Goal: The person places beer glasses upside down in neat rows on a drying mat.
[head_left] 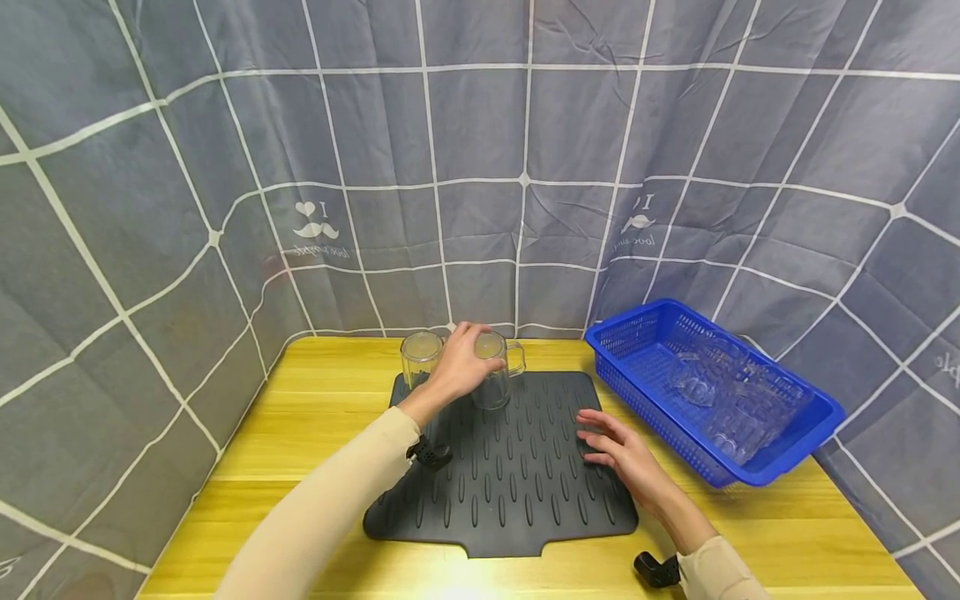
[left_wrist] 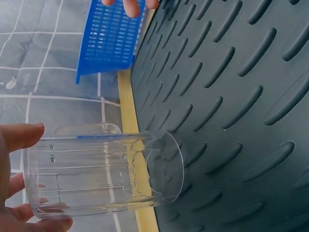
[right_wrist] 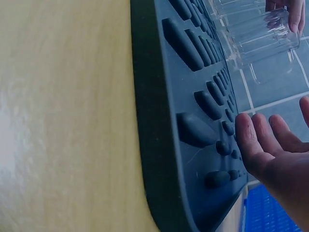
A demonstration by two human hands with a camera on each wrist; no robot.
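A clear glass mug (head_left: 492, 389) stands upside down at the back of the black ridged drying mat (head_left: 517, 492), its handle to the right. My left hand (head_left: 462, 364) grips it round its upturned base; in the left wrist view the thumb and fingers sit on opposite sides of the mug (left_wrist: 106, 174). A second glass mug (head_left: 422, 348) stands upside down just left of it, partly behind the hand. My right hand (head_left: 621, 454) hovers over the mat's right side with its fingers loosely extended and nothing in them.
To the right, a blue plastic basket (head_left: 645, 402) holds several clear glass items, heaped together. The mat lies on a yellow wooden table (head_left: 315, 417). A grey curtain (head_left: 480, 217) with white grid lines hangs behind and along both sides.
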